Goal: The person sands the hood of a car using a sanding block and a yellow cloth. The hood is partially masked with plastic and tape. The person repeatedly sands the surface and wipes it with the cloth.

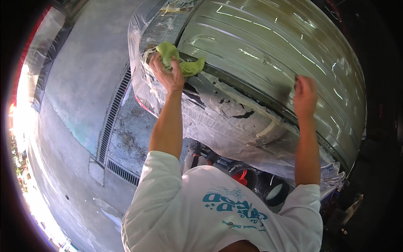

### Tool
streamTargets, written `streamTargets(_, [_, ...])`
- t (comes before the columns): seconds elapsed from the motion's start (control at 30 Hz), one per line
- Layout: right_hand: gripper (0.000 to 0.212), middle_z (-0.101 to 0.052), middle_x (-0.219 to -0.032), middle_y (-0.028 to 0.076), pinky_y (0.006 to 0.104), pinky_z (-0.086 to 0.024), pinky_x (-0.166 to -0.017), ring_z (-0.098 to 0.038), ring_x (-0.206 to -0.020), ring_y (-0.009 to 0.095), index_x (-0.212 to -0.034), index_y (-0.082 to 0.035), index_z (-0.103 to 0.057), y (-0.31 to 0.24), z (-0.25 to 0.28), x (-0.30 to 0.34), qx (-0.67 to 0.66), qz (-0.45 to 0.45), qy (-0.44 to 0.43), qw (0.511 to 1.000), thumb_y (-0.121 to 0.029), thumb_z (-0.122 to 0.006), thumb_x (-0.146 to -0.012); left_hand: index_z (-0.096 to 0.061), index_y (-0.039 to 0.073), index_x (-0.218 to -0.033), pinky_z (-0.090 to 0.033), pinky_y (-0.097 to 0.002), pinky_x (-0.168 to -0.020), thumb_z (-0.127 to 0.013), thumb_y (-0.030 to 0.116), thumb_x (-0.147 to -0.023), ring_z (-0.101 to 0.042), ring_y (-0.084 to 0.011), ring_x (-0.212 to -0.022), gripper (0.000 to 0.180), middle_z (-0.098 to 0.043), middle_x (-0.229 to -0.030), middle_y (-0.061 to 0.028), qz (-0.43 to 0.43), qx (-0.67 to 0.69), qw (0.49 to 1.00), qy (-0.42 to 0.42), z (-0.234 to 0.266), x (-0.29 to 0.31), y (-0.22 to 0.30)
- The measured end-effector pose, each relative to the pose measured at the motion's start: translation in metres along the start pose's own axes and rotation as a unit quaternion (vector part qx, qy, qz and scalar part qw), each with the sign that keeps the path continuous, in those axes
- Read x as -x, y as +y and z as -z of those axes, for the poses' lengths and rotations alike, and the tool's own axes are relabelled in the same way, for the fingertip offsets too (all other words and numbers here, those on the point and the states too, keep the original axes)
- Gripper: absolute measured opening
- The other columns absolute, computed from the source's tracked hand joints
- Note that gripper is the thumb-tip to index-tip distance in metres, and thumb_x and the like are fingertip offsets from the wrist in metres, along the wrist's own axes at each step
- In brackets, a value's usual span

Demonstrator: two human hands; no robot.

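Observation:
My left hand (168,75) is closed on a lime-green cloth (168,51), bunched in the fingers at the near left corner of a vehicle roof (247,46). A loose end of the cloth lies to the right of the hand, by the roof's edge. The roof is olive-grey, ribbed and shiny. Over its near right part, my right hand (305,94) is curled with the fingers together. A small dark edge shows at its fingertips, too little to name. Shadow falls on the roof just left of that hand.
Wrinkled clear plastic sheeting (218,111), torn in places, covers the vehicle's side below the roof edge. Beneath me are dark buckets (276,191), one holding pale liquid, and a red object (240,177). A floor drain grate (113,119) crosses the concrete floor (84,71) at left.

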State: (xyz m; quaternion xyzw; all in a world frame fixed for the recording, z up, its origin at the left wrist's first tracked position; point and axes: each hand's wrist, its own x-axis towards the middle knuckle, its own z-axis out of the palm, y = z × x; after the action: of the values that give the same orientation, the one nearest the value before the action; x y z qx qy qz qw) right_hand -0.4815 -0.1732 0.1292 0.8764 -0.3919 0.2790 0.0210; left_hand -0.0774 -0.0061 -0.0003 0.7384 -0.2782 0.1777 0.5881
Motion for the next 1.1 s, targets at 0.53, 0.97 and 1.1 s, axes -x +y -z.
streamTargets(0.53, [0.021,-0.065,-0.110,0.017,0.0497,-0.057,-0.094,-0.064,-0.106,0.040,-0.099,0.000,-0.069,-0.234,-0.218,-0.116,-0.123,0.152,-0.127,0.973,0.005,-0.071,-0.079,-0.056,0.002,-0.137,-0.039,-0.0564,-0.113,-0.071,0.021,-0.083,-0.053,-0.0450,-0.134,0.060,-0.057,-0.145,-0.0207,-0.024,-0.053,0.998,-0.033,-0.017,0.000,-0.007])
streamTargets(0.97, [0.023,-0.067,-0.112,0.019,0.0513,-0.055,-0.094,-0.064,-0.109,0.041,-0.105,0.000,-0.073,-0.099,-0.121,-0.017,-0.051,0.019,-0.122,0.991,0.006,-0.067,-0.083,-0.059,0.005,-0.139,-0.032,-0.0557,-0.117,-0.084,0.034,-0.072,-0.052,-0.0377,-0.140,0.077,-0.051,-0.156,-0.0198,-0.015,-0.145,0.986,-0.079,-0.012,0.002,0.003])
streamTargets(1.1, [0.006,-0.068,-0.107,0.021,0.0517,-0.054,-0.089,-0.065,-0.104,0.043,-0.096,0.000,-0.070,-0.209,-0.206,-0.098,-0.114,0.111,-0.122,0.980,-0.002,-0.067,-0.091,-0.059,0.009,-0.140,-0.034,-0.0538,-0.118,-0.082,0.029,-0.070,-0.050,-0.0383,-0.141,0.076,-0.051,-0.157,-0.0168,-0.015,-0.134,0.986,-0.099,-0.017,0.002,0.000])
